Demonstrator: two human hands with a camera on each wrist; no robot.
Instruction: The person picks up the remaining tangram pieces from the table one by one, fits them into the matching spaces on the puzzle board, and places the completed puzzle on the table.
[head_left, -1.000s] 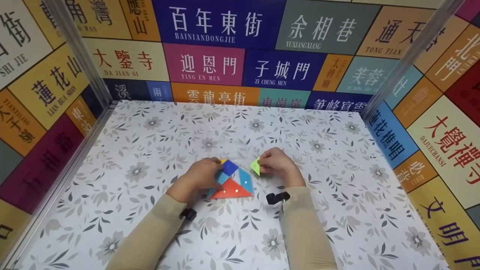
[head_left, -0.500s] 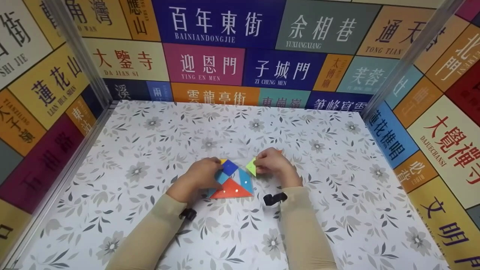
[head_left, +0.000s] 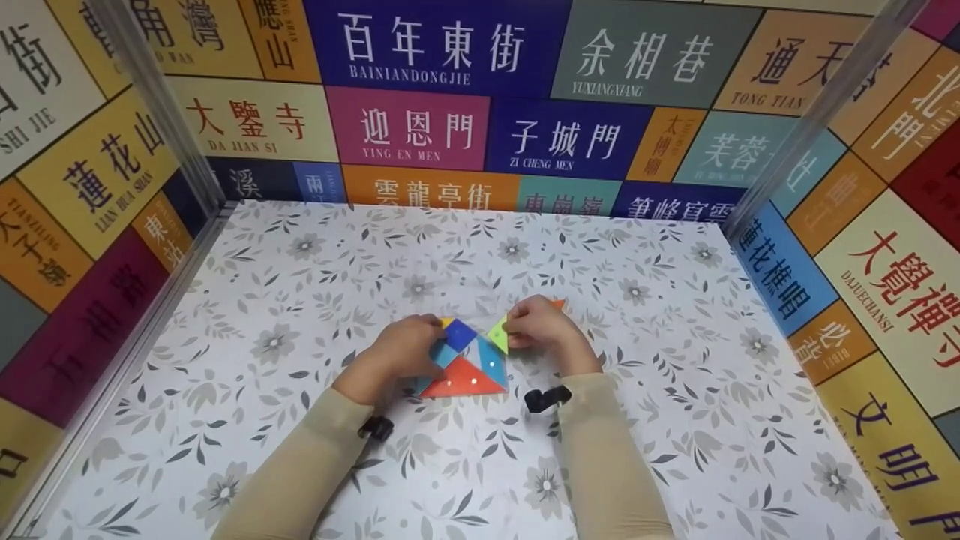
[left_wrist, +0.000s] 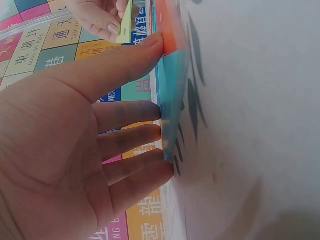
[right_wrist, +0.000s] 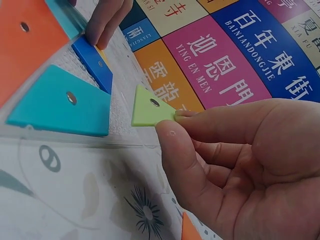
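Note:
My right hand (head_left: pixel 544 326) pinches a lime-green tangram piece (right_wrist: pixel 150 107) between thumb and index finger. That piece is raised at the right of a partly filled tangram tray (right_wrist: pixel 60 62), overlapping its upper right side in the head view. In the tray lie an orange-red triangle (head_left: pixel 463 377), a turquoise piece (right_wrist: pixel 70 102) on the right, a blue square (head_left: pixel 459 336) at the top and a bit of yellow (head_left: pixel 447 321). My left hand (head_left: pixel 401 349) rests along the tray's left side, its extended fingertips touching the edge beside another turquoise piece (left_wrist: pixel 170 85).
A loose orange piece (head_left: pixel 558 304) lies on the table behind the right hand, mostly hidden by it. The tabletop (head_left: pixel 300 480) has a grey floral pattern. Panels with Chinese lettering (head_left: pixel 435 45) enclose the back and sides.
The right hand has moved left with the lime-green piece, closer to the tray. Part of the loose orange piece has come into view behind it. The left hand has stayed in place.

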